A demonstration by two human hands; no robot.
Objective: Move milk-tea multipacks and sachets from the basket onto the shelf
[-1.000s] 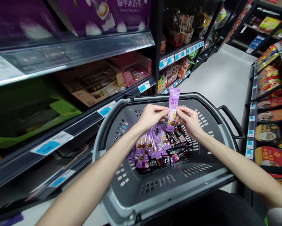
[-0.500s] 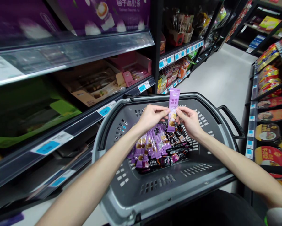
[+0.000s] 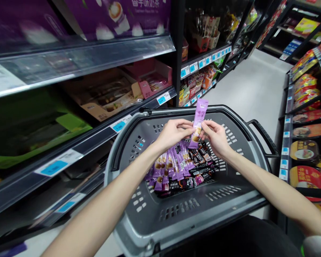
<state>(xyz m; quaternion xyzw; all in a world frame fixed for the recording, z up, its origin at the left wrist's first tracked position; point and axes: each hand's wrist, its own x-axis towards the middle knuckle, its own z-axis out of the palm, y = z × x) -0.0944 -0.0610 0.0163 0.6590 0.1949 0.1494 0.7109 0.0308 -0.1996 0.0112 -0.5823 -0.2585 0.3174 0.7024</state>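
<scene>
A slim purple milk tea sachet (image 3: 200,112) is held tilted, its top leaning right, above a grey shopping basket (image 3: 182,223). My left hand (image 3: 175,132) pinches its left edge near the middle. On the opposite edge, my right hand (image 3: 215,135) pinches it between thumb and fingers. Below my hands, several more purple sachets (image 3: 176,162) lie in the basket. Black sachets (image 3: 203,157) lie beside and partly under them. My left wrist and hand hide part of the pile.
Shelves with price tags (image 3: 120,125) run along the left. On them are an open pink box (image 3: 147,89) and a green box (image 3: 37,146). Packaged food (image 3: 305,150) fills the right-hand shelves. A pale aisle floor (image 3: 246,85) stretches ahead, and the basket's black handle (image 3: 263,137) sticks out right.
The held sachet has turned from nearly upright to a tilt, top to the right and bottom to the left. Both hands keep their grip with only slight shifts.
</scene>
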